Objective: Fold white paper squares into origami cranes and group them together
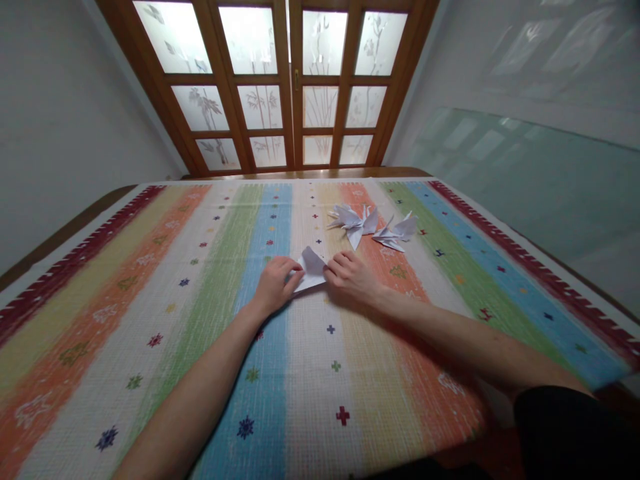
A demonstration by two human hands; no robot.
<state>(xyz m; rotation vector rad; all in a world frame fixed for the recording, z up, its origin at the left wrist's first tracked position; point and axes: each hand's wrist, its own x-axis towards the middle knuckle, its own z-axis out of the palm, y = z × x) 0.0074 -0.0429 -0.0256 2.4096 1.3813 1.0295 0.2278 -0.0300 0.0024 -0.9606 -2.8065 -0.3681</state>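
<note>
A partly folded sheet of white paper is held just above the striped tablecloth, in the middle of the view. My left hand pinches its left edge between thumb and fingers. On the other side, my right hand grips the right edge with curled fingers. One flap of the paper stands up to a blunt point between the hands. Beyond my right hand lie white folded paper cranes: a cluster whose wings overlap, and another crane beside it on the right.
A striped tablecloth with small printed figures covers the table. Past its far edge stand wooden doors with frosted panes. White walls rise on both sides, and a pale glass panel is at the right.
</note>
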